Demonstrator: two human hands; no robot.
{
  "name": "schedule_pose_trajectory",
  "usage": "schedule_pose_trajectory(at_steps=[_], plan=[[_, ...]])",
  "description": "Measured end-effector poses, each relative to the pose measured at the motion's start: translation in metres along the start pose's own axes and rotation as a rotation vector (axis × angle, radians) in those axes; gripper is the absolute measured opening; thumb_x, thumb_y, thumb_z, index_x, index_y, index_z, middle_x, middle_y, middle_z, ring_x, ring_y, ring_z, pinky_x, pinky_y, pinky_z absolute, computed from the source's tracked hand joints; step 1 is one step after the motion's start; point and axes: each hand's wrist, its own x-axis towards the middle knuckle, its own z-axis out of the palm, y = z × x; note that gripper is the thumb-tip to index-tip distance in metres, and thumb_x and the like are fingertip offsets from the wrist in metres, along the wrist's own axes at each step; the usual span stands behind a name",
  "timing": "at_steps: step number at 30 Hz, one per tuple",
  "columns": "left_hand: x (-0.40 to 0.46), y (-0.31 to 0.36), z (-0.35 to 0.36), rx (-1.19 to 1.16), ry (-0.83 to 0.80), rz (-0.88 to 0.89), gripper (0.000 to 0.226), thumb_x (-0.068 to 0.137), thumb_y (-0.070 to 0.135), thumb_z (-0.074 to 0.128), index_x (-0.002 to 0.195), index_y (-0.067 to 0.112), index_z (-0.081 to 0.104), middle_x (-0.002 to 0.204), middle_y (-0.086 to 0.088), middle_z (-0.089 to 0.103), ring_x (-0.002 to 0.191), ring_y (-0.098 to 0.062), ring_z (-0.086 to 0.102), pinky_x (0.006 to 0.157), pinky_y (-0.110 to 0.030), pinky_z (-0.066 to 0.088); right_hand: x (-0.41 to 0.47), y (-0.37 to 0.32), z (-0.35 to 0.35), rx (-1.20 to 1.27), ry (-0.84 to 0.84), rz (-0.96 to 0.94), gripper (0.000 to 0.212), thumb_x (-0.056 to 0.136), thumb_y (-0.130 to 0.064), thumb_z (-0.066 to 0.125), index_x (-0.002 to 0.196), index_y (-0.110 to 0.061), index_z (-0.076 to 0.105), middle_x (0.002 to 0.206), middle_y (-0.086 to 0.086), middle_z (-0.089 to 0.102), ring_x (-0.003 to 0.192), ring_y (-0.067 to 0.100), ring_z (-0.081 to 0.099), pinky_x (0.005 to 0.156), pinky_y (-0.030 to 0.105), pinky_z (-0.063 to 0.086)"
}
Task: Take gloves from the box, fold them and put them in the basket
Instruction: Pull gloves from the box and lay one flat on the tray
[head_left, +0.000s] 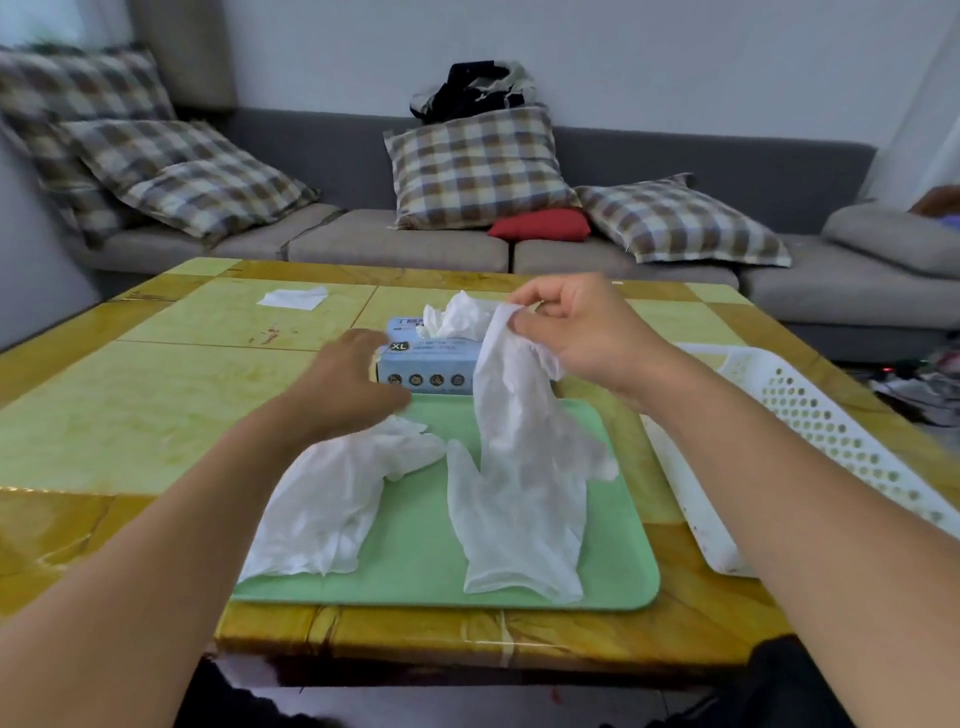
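1. The basket (810, 415) ran off the right edge of the picture, so only part of it showed at the desk's right edge, and little of its inside could be seen.
2. The left hand (343, 384) covered the near left corner of the glove box (431, 358); whether it touched the box could not be told. Its fingers were blurred and lay relaxed, the grip holding nothing.
3. Most of the box's print was too small to read, apart from an "XL" mark on its front.
4. The box stood just past the far edge of the green tray (415, 545), toward the middle of the desk (156, 405), with white gloves bunched up out of its top opening.
5. The right hand (576, 338) pinched the cuff of a hanging glove (514, 415) between thumb and fingertips, a narrow grip, raised beside the box; the glove's lower end reached down to the tray.
6. The tray held a crumpled glove (332, 493) on its left side and a flat glove (514, 530) on its right.
7. A white sheet (293, 298) lay near the desk's far left corner.
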Motion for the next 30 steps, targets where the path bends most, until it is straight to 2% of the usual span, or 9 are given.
schedule_pose_trajectory(at_steps=[3,7,11,15,19,22,24,27,30], plan=[[-0.028,0.055,0.013,-0.67,-0.295,0.175,0.084,0.072,0.04,0.087,0.144,0.024,0.048,0.135,0.005,0.063,0.123,-0.014,0.061,0.102,-0.035,0.048,-0.004,0.004,-0.001,0.098,-0.085,0.029,0.012,0.096,-0.011,0.067,0.107,-0.011,0.072,0.078,0.017,0.059,0.07,0.023,0.051,0.062,0.031,0.043],[-0.025,0.076,0.028,-0.774,-0.267,0.167,0.037,0.082,0.022,0.077,0.116,0.01,0.071,0.107,-0.008,0.076,0.096,-0.021,0.073,0.076,-0.029,0.058,-0.005,0.007,-0.015,0.161,-0.111,0.004,0.033,0.083,-0.008,0.081,0.113,-0.015,0.07,0.081,0.009,0.057,0.071,0.018,0.056,0.064,0.027,0.048],[-0.02,0.073,0.031,-0.895,-0.315,0.122,0.028,0.087,0.02,0.07,0.111,0.006,0.07,0.089,-0.006,0.073,0.07,-0.013,0.066,0.058,-0.021,0.052,-0.004,0.02,-0.03,0.261,-0.071,0.027,0.049,0.075,-0.008,0.085,0.12,-0.02,0.068,0.1,0.001,0.068,0.084,0.015,0.067,0.075,0.028,0.055],[-0.013,0.071,0.033,-0.995,-0.283,0.119,0.013,0.092,0.017,0.065,0.105,0.016,0.068,0.086,-0.001,0.067,0.064,-0.008,0.059,0.049,-0.018,0.046,-0.009,0.033,-0.034,0.357,-0.311,0.267,0.062,0.073,-0.027,0.081,0.132,-0.021,0.062,0.125,0.01,0.071,0.108,0.025,0.07,0.098,0.043,0.053],[-0.009,0.07,0.034,-1.002,-0.256,0.106,0.032,0.097,0.0,0.058,0.113,0.026,0.065,0.082,0.003,0.067,0.06,-0.008,0.054,0.05,-0.02,0.045,-0.007,0.04,-0.033,0.578,-0.258,0.297,0.056,0.076,-0.017,0.077,0.13,-0.012,0.064,0.126,0.015,0.069,0.106,0.03,0.065,0.097,0.045,0.052],[-0.009,0.069,0.033,-0.976,-0.234,0.088,0.042,0.097,-0.004,0.055,0.125,0.026,0.061,0.087,0.003,0.071,0.063,-0.009,0.061,0.054,-0.021,0.049,-0.002,0.036,-0.037,0.705,-0.125,0.251,0.046,0.081,-0.008,0.074,0.126,-0.015,0.064,0.105,0.008,0.073,0.087,0.021,0.068,0.071,0.034,0.059],[-0.009,0.069,0.032,-0.993,-0.232,0.077,0.044,0.097,-0.004,0.055,0.131,0.024,0.059,0.094,-0.001,0.073,0.07,-0.013,0.066,0.06,-0.025,0.053,-0.002,0.035,-0.038,0.7,-0.088,0.225,0.044,0.087,-0.001,0.069,0.128,-0.015,0.063,0.1,0.006,0.072,0.083,0.02,0.068,0.067,0.032,0.058],[-0.012,0.072,0.031,-1.026,-0.276,0.115,0.041,0.093,0.008,0.064,0.132,0.02,0.06,0.11,-0.008,0.074,0.091,-0.022,0.071,0.082,-0.035,0.057,-0.004,0.031,-0.036,0.656,-0.083,0.221,0.04,0.09,0.001,0.067,0.126,-0.016,0.063,0.097,0.003,0.074,0.086,0.019,0.069,0.074,0.034,0.058],[-0.016,0.079,0.03,-1.044,-0.21,0.185,0.047,0.083,0.023,0.071,0.129,0.017,0.061,0.11,-0.009,0.074,0.097,-0.022,0.071,0.087,-0.038,0.058,-0.006,0.026,-0.033,0.618,-0.064,0.21,0.038,0.093,0.001,0.065,0.126,-0.017,0.063,0.094,-0.001,0.074,0.078,0.014,0.07,0.063,0.028,0.058]])
